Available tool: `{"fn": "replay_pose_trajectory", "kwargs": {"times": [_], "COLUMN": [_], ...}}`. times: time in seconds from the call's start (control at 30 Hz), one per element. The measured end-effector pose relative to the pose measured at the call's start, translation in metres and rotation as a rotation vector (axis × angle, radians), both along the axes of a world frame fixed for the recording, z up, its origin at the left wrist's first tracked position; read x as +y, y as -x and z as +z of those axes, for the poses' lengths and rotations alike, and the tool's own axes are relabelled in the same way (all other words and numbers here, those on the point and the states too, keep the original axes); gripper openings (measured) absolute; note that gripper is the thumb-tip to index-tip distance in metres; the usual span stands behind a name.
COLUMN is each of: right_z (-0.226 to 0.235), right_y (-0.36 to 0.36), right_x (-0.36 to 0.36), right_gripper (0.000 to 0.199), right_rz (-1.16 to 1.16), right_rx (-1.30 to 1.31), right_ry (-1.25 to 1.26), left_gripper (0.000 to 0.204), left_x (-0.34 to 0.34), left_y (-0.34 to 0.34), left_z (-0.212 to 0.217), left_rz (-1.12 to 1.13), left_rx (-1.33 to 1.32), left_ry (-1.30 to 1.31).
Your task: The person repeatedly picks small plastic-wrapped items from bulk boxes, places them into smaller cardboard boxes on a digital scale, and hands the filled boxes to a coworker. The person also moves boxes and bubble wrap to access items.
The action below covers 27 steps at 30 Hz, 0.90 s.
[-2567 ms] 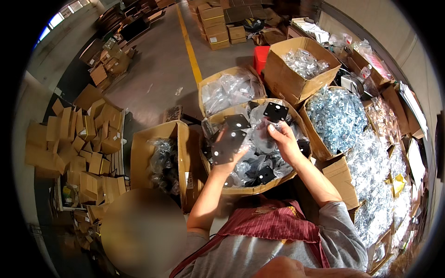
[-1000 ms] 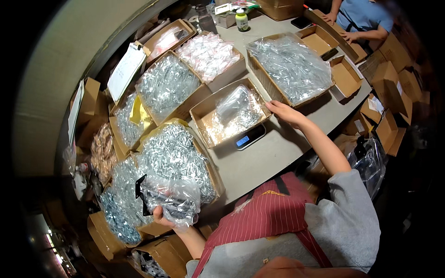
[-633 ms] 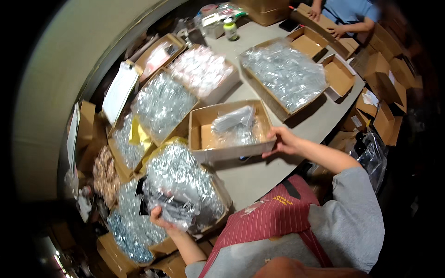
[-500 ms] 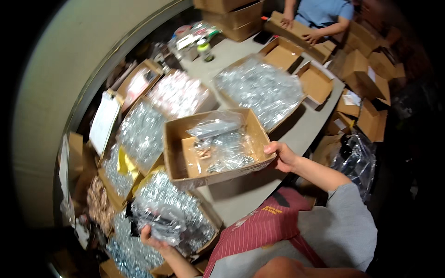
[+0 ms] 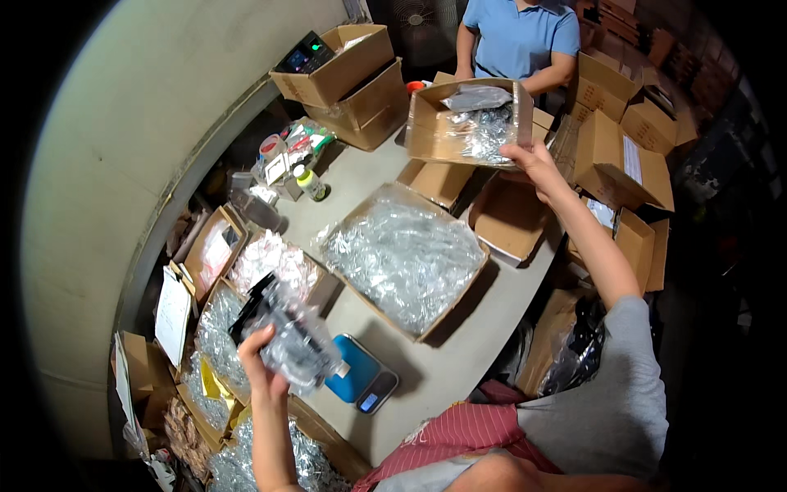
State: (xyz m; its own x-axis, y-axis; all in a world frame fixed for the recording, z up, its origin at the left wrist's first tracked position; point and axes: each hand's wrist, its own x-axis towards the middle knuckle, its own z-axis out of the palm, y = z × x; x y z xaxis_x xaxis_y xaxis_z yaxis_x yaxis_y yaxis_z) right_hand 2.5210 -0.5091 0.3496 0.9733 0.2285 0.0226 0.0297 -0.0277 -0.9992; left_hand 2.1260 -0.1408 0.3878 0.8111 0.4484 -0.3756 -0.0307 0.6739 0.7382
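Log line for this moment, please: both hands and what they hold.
left hand: grip on clear plastic bag | right hand: grip on lifted cardboard box | blue scale: bare on table

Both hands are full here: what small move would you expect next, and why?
Probably setting the small cardboard box down: the right hand holds it raised over the table, while the left hand grips a clear plastic packet above the blue scale.

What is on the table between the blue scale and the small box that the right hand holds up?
In the head view, a large open cardboard box full of clear plastic bags lies between the blue scale and the small box in the right hand.
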Motion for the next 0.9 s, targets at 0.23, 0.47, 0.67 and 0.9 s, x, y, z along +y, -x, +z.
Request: {"fn": "replay_pose_trajectory", "kwargs": {"times": [0.23,0.47,0.67,0.9], "right_z": [-0.062,-0.057,-0.032,-0.018], "right_y": [-0.107,-0.098,-0.080,-0.053], "right_x": [0.020,0.004,-0.040,-0.067], "right_gripper": [0.099,0.096,0.096,0.092], "right_rz": [-0.126,-0.034,-0.196,-0.324], "right_rx": [-0.657,-0.892,-1.120,-0.619], "right_ry": [0.684,0.615,0.566,-0.013], "left_gripper": [0.040,0.029,0.022,0.027], "left_x": [-0.029,-0.044,-0.052,-0.074], "left_y": [-0.204,-0.344,-0.422,-0.510], "left_z": [0.013,-0.036,-0.095,-0.166], "left_rz": [-0.328,-0.462,-0.480,-0.667], "left_rx": [0.040,0.098,0.115,0.060], "left_ry": [0.035,0.005,-0.037,-0.074]}}
